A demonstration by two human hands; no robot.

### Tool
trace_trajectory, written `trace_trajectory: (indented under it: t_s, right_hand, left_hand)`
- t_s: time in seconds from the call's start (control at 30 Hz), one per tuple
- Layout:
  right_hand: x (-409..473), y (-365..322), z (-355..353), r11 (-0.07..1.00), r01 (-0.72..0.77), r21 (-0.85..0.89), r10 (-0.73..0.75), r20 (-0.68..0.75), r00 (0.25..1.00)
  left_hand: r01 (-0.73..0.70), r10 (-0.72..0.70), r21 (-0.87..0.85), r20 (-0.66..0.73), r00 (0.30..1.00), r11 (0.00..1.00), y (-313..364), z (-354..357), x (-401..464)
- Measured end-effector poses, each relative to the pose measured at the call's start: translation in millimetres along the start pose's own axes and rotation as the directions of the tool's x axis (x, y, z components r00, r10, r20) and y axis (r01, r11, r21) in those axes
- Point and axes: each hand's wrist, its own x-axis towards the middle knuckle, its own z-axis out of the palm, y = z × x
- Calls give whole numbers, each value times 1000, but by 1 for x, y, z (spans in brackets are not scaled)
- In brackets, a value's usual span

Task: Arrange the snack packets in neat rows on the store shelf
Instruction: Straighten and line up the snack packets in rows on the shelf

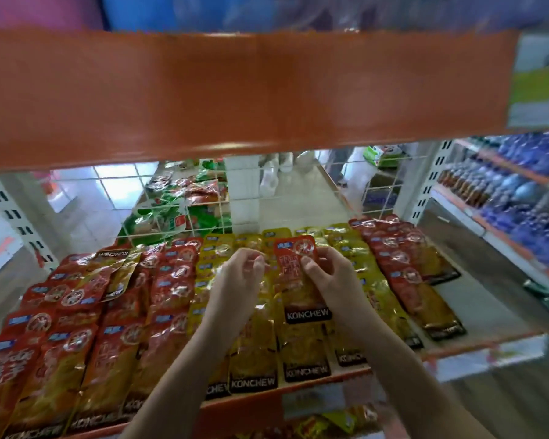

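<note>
I am standing at the orange-edged store shelf [298, 392], and most of the work looks done. My right hand [327, 277] pinches a red foil snack packet with a black "KONCHEW" band [298, 274], thumb on its face and fingers behind, holding it up over the middle of the shelf, above the yellow packets. My left hand [238, 277] hangs just beside it, fingers loosely curled and gripping nothing that I can see; whether its fingertips touch the packet's edge I cannot tell.

The yellow foil packets [254, 353] lie in overlapping rows from the back mesh to the front edge in the shelf's middle, and they look fairly straight. Toward the right edge a row of red foil packets [403, 270] runs from back to front in decent order. The red foil packets on the left side [76, 343] fill that half from the front edge backward, but near the back left corner several lie crooked, one turned so its black band faces away, and a yellow one seems mixed among them.

So I judge that what is left is to give the red packet in my hand a place in a red row, since it does not belong over the yellow ones, and then to straighten that muddled back left patch.
</note>
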Motion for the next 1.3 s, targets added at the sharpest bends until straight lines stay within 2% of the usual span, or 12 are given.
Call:
trace_trajectory:
  t_s: [0.17, 0.37, 0.57, 0.77, 0.97, 1.3]
  right_hand:
    - [5, 18, -55, 991, -13, -131, -1, -101, 995]
    - [8, 32, -103, 999, -33, -39, 28, -140, 990]
    - [14, 44, -145, 995, -23, -92, 2, -219, 976]
    - [22, 62, -174, 992, -73, -101, 54, -181, 982]
    - [29, 81, -197, 981, -69, -184, 26, -228, 973]
    - [29, 104, -198, 903, -48, -428, -86, -289, 953]
  left_hand:
    - [-62, 56, 127, 44, 997, 990, 15, 47, 4]
    - [-145, 127, 202, 100, 987, 969, 31, 86, 2]
    - [-203, 171, 241, 146, 974, 949, 47, 120, 3]
    - [-266, 228, 330, 151, 962, 906, 62, 153, 2]
    - [-319, 277, 381, 163, 947, 868, 71, 181, -4]
    - [-329, 260, 498, 203, 944, 802, 62, 203, -7]
